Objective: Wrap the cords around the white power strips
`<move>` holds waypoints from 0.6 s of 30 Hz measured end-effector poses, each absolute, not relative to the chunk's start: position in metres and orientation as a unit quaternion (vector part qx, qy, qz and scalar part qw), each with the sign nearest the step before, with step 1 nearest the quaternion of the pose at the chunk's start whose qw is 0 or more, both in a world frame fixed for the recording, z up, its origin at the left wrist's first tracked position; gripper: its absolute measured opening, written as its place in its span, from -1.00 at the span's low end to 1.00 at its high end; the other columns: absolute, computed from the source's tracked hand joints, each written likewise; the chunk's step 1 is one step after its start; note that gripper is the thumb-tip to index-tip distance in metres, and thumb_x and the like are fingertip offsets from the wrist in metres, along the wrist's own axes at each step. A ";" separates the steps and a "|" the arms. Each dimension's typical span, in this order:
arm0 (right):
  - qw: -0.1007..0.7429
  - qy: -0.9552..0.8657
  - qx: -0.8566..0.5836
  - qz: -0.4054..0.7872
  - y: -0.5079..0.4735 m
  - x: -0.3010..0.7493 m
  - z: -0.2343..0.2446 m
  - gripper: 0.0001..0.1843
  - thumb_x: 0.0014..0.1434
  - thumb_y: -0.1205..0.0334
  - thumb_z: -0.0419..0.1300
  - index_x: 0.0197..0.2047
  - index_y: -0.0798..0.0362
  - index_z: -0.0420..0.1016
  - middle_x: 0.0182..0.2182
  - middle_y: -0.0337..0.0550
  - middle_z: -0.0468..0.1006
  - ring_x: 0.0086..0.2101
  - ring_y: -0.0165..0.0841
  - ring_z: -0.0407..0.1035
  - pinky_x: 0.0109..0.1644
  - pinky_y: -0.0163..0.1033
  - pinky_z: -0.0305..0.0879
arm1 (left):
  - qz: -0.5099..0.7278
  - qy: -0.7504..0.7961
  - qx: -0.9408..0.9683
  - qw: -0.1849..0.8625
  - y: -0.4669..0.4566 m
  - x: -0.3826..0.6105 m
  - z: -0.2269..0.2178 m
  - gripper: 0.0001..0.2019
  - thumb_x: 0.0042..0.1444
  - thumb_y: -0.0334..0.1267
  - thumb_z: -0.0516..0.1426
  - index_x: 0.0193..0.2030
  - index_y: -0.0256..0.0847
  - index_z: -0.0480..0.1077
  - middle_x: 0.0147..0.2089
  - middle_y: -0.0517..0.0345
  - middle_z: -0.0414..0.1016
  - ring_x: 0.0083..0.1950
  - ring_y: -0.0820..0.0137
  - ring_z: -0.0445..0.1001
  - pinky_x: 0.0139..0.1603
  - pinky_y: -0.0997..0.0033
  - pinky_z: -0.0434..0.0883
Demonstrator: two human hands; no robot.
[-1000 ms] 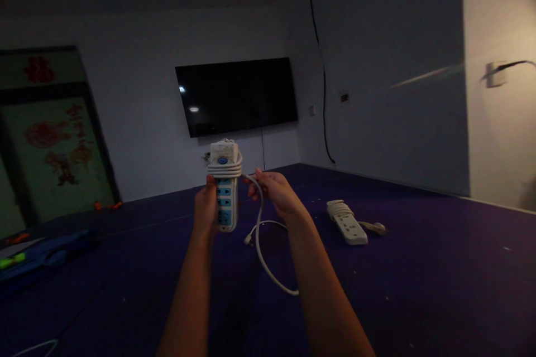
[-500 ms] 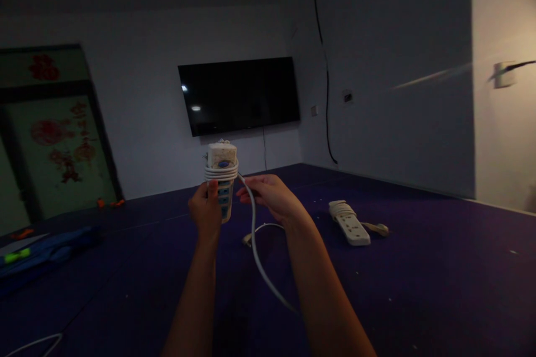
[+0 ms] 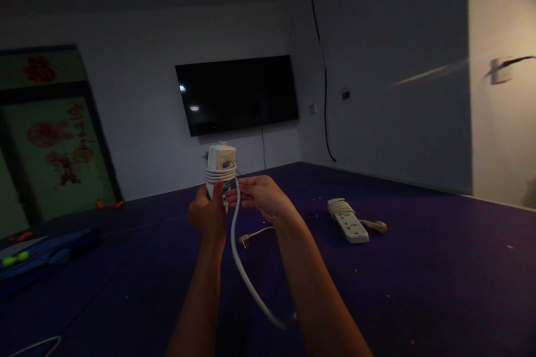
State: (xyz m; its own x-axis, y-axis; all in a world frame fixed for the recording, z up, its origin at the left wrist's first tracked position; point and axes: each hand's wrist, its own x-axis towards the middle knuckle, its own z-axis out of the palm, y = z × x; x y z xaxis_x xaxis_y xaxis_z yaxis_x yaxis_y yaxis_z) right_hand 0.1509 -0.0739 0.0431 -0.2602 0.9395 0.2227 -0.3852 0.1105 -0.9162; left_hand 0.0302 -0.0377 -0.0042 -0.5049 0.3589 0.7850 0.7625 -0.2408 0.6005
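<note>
My left hand (image 3: 208, 213) is wrapped around a white power strip (image 3: 221, 157), held upright with its thumb across the front. Several turns of white cord circle the strip's upper part. Close against the strip's right side, my right hand (image 3: 263, 198) pinches the loose white cord (image 3: 239, 259) between thumb and fingers. From there the cord hangs down in a curve and passes towards my right forearm. Behind my hands, a plug (image 3: 245, 240) on a thin cord lies on the purple surface; my right arm hides part of that cord.
A second white power strip (image 3: 354, 228), its cord coiled round one end, lies to the right with its plug (image 3: 380, 226) beside it. Blue cloth (image 3: 54, 249) and a yellow-green item (image 3: 15, 259) lie at left. More white cord (image 3: 36, 343) shows at lower left. A television (image 3: 238, 95) hangs behind.
My right hand has moved left, bringing the cord close to the strip. The strip has turned slightly in my left hand. The plug behind shows more fully.
</note>
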 end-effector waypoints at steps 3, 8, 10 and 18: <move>0.555 -0.499 -0.265 0.611 -0.072 0.151 0.041 -0.73 0.20 0.62 -0.02 -0.33 0.23 0.46 -0.63 -0.19 0.54 -0.64 -0.52 0.39 -0.50 -0.44 0.40 | -0.643 -0.579 -0.476 0.155 -0.040 0.033 -0.002 -0.46 0.13 0.22 -0.06 -0.29 -0.21 0.49 -0.51 0.08 0.43 -0.51 0.36 0.29 -0.47 0.43 0.01; 0.571 -0.492 -0.231 0.615 -0.066 0.147 0.037 -0.75 0.18 0.59 0.04 -0.45 0.20 0.42 -0.60 -0.14 0.55 -0.62 -0.48 0.43 -0.49 -0.43 0.41 | -0.669 -0.553 -0.475 0.147 -0.040 0.033 -0.001 -0.48 0.14 0.20 -0.06 -0.32 -0.21 0.49 -0.52 0.10 0.42 -0.53 0.38 0.28 -0.47 0.44 0.04; 0.583 -0.485 -0.237 0.607 -0.064 0.144 0.036 -0.78 0.16 0.59 0.06 -0.44 0.21 0.43 -0.60 -0.13 0.56 -0.61 -0.46 0.43 -0.48 -0.41 0.42 | -0.664 -0.557 -0.474 0.150 -0.038 0.033 -0.002 -0.48 0.13 0.20 -0.05 -0.32 -0.21 0.48 -0.52 0.10 0.42 -0.53 0.38 0.28 -0.47 0.44 0.04; 0.580 -0.560 -0.280 0.522 -0.064 0.145 0.036 -0.83 0.14 0.43 0.19 -0.49 0.19 0.47 -0.61 -0.17 0.54 -0.65 -0.52 0.38 -0.54 -0.44 0.36 | -0.611 -0.580 -0.492 0.223 -0.036 0.033 -0.007 -0.55 0.17 0.12 -0.03 -0.22 -0.22 0.45 -0.39 0.00 0.51 -0.44 0.31 0.41 -0.45 0.43 0.06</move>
State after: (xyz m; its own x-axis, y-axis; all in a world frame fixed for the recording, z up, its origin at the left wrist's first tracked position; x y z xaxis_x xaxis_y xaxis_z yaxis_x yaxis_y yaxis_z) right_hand 0.1449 -0.0639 0.0358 -0.1712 0.9184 0.3567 -0.2919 0.2985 -0.9087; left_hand 0.0333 -0.0355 -0.0073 -0.4174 0.2975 0.8586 0.8419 -0.2290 0.4886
